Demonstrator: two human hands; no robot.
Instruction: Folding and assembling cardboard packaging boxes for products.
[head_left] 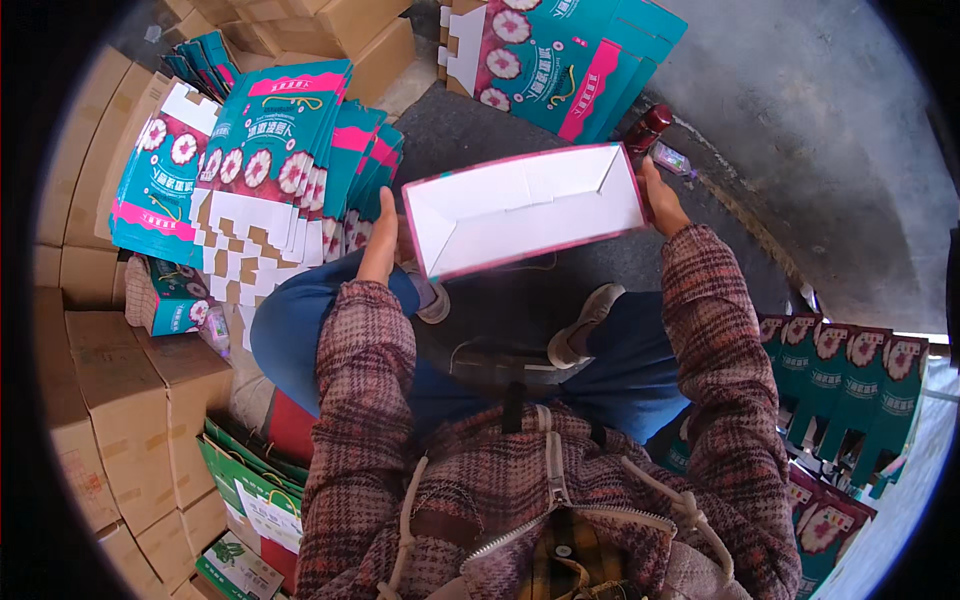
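Two hands, left (381, 235) and right (662, 200), hold one white-lined carton (525, 208).

The carton (525, 208) is a long, shallow box of white card with a pink edge, opened up so that its plain white inside faces the camera. It is held up in the air in front of the knees, tilted with its right end higher. Fold lines and a tucked flap show at its right end.
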